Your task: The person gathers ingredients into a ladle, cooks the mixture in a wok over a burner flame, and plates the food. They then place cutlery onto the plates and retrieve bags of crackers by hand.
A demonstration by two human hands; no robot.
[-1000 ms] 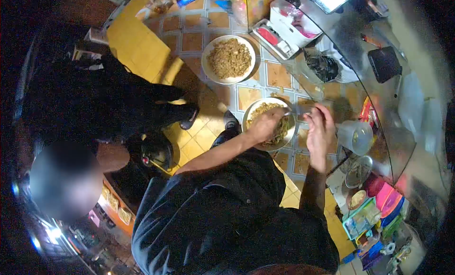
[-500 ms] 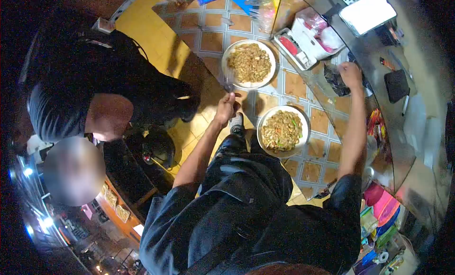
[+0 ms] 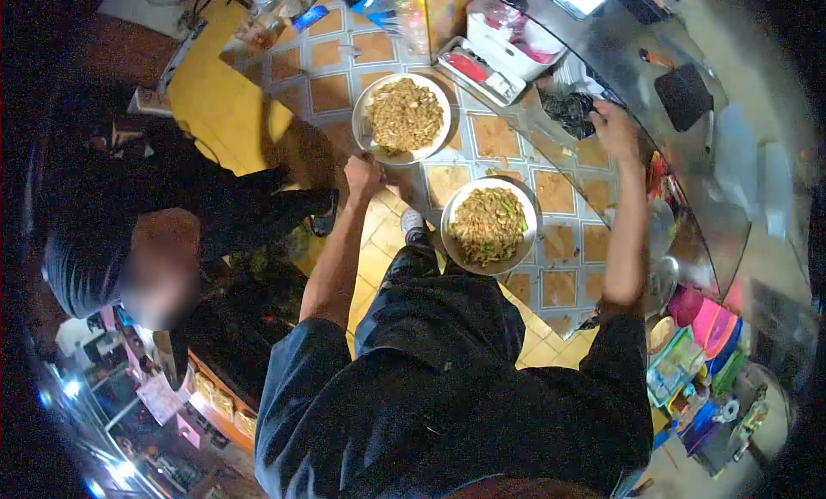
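Observation:
Noodles fill two white plates on the table, the farther plate [image 3: 357,112] and the nearer plate [image 3: 529,241]. Green bits show among the nearer noodles [image 3: 489,225]. My left hand [image 3: 364,175] is closed just below the left side of the farther plate. A thin fork-like utensil [image 3: 366,136] lies at that rim, close to my fingers; whatever they grip is hidden. At the right, my right hand [image 3: 616,131] has its fingers curled at the edge of a crumpled black plastic bag [image 3: 566,112], seemingly pinching it.
The table [image 3: 559,288] has a tile-patterned cover. Behind the bag stands an open white box [image 3: 486,52] with a red item inside. A dark pouch [image 3: 684,97] lies farther right. Another person in dark clothes [image 3: 86,198] is at the left. Colourful containers [image 3: 688,361] are stacked lower right.
The view has shifted, moving the table leftward. My left hand is slightly nearer the farther plate. My right hand has drawn from over the bag to its edge. The other person's head has moved.

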